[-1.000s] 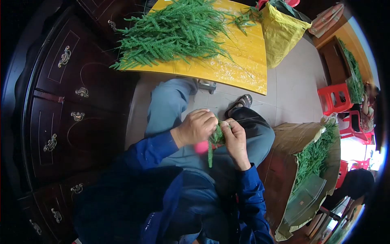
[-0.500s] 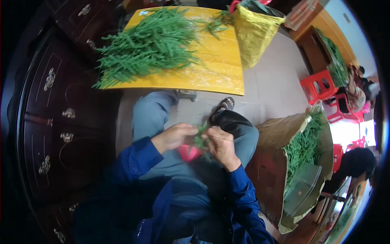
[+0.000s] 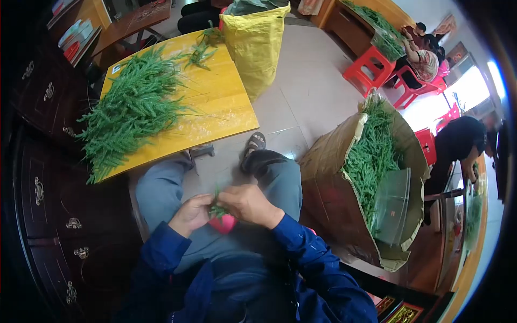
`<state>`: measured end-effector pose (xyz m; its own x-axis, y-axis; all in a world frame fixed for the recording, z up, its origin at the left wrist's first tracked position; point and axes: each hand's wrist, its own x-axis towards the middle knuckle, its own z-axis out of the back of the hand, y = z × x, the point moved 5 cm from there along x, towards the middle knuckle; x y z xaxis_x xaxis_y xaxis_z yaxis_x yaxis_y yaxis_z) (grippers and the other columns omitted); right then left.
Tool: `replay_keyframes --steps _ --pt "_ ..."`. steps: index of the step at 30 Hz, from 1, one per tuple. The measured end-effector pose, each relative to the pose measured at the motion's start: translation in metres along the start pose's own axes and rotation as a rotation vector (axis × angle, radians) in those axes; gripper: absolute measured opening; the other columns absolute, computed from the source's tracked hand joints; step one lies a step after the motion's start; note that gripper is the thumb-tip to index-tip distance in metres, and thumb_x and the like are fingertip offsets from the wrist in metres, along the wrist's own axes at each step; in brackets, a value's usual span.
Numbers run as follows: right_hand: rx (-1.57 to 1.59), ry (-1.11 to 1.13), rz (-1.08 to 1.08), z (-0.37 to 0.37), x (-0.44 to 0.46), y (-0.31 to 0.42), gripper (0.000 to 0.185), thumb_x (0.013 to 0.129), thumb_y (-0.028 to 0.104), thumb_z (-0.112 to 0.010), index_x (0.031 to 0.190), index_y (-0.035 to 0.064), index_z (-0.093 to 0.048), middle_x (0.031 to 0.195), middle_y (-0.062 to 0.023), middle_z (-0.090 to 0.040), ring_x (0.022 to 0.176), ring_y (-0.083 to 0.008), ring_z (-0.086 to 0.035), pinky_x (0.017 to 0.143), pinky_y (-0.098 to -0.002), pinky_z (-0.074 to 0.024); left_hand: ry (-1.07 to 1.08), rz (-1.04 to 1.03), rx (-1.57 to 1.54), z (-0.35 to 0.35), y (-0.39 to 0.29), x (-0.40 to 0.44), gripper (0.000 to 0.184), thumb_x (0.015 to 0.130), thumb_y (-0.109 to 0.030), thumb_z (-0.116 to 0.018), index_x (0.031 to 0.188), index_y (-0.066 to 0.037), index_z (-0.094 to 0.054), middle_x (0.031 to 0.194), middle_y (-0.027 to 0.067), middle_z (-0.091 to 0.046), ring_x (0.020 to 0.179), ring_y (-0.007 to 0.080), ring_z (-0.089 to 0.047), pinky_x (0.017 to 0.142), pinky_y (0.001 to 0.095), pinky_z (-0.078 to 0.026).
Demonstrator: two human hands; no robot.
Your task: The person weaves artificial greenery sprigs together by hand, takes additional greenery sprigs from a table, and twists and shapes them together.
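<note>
A small green leafy sprig (image 3: 217,209) is held between my two hands over my lap. My left hand (image 3: 191,213) pinches its left side, thumb and fingers together. From the right, my right hand (image 3: 251,203) closes on the top of the sprig, back of the hand up, hiding the fingertips. Just below the hands, a pink thing (image 3: 224,224) shows between my thighs; its kind is unclear. In front lies a big pile of green feathery stems (image 3: 134,107) on a yellow table (image 3: 218,99), with a smaller bunch (image 3: 200,55) near its far edge.
At my right stands an open cardboard box (image 3: 329,195) full of green stems (image 3: 371,156), with a clear plastic sheet (image 3: 392,207) inside. A yellow sack (image 3: 253,51) stands beyond the table. Dark drawers (image 3: 54,210) line the left. Red stools (image 3: 370,70) and several people are at far right.
The view has turned to the right, so the table and box sit further left in it. My hands stay over my lap, the right now closer to the left at the sprig.
</note>
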<state>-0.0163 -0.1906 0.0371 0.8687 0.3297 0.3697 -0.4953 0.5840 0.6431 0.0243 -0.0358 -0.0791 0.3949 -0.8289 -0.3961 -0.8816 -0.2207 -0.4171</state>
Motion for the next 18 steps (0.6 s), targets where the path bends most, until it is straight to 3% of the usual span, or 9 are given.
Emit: replay_keyframes --steps 2,5,8,11,18 --pt "0.014 0.008 0.004 0.001 0.0 0.0 0.018 0.077 0.008 -0.068 0.094 0.0096 -0.061 0.081 -0.0094 -0.061 0.073 -0.0332 -0.064 0.06 -0.0431 -0.0513 0.045 0.007 -0.044 -0.001 -0.001 0.0 0.021 0.092 -0.014 -0.06 0.107 0.0 -0.064 0.102 0.0103 -0.068 0.099 0.024 -0.064 0.092 0.0384 -0.047" --pt "0.014 0.017 0.004 0.0 0.0 0.0 0.018 0.077 0.009 -0.068 0.094 0.0097 -0.061 0.081 -0.0092 -0.061 0.073 -0.033 -0.064 0.061 -0.043 -0.0513 0.016 0.007 0.025 -0.002 -0.002 -0.001 0.02 0.089 -0.017 -0.066 0.103 -0.002 -0.064 0.098 0.0084 -0.065 0.099 0.0246 -0.063 0.097 0.0446 -0.047" --pt "-0.003 0.019 -0.005 -0.002 -0.001 0.001 0.019 0.077 0.009 -0.068 0.094 0.0098 -0.061 0.08 -0.009 -0.061 0.074 -0.0329 -0.064 0.061 -0.043 -0.0512 -0.036 -0.03 0.074 -0.003 -0.003 -0.001 0.02 0.086 -0.014 -0.065 0.103 -0.003 -0.064 0.096 0.0072 -0.065 0.1 0.024 -0.063 0.097 0.044 -0.047" --pt "-0.001 0.004 -0.017 -0.005 -0.001 0.001 0.018 0.079 0.011 -0.068 0.096 0.0096 -0.062 0.081 -0.009 -0.061 0.074 -0.0327 -0.065 0.061 -0.0429 -0.0514 0.082 -0.063 -0.036 -0.005 -0.001 0.002 0.023 0.084 -0.011 -0.062 0.105 -0.003 -0.063 0.103 0.01 -0.066 0.097 0.0229 -0.063 0.092 0.0386 -0.047" --pt "0.13 -0.124 -0.059 0.002 0.004 0.008 0.014 0.088 0.018 -0.065 0.097 0.007 -0.065 0.082 -0.011 -0.065 0.075 -0.0336 -0.065 0.063 -0.043 -0.0518 0.189 -0.096 -0.159 -0.033 -0.001 -0.001 0.02 0.08 -0.011 -0.064 0.099 -0.006 -0.062 0.096 0.0065 -0.064 0.097 0.0235 -0.062 0.093 0.0397 -0.048"
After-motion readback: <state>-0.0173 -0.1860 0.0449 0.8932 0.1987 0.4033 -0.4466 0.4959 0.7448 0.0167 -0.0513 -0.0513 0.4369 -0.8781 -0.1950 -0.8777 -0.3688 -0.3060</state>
